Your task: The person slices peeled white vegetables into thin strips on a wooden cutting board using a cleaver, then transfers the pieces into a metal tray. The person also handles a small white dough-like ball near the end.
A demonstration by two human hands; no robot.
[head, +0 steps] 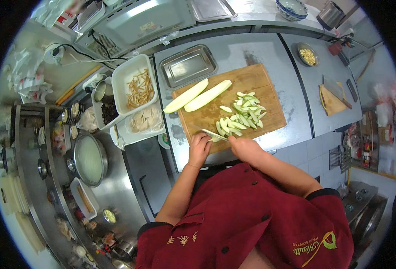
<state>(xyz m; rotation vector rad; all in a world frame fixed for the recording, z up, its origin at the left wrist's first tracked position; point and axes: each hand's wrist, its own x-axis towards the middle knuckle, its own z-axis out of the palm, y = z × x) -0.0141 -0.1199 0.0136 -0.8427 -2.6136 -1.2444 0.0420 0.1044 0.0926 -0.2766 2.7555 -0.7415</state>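
My right hand (246, 148) grips a knife (215, 134) whose blade points left, low over the front of a wooden cutting board (263, 85). Beside the blade, the bent fingers of my left hand (199, 148) press on a small pale piece of gourd (213, 139), mostly hidden by the fingers and blade. A pile of green-edged gourd slices (246, 112) lies just beyond my right hand. Toward the board's far left rest two long peeled gourd halves, one (186, 96) overhanging the left edge, the other (208, 95) beside it.
Behind the board is a steel tray (187, 65). To the left, a white tub (117, 72) contains brown strips, near a bag of pale slices (145, 120). At right, a cleaver (334, 88) lies on a small board (329, 102); farther back sits a bowl of garlic-like pieces (307, 55).
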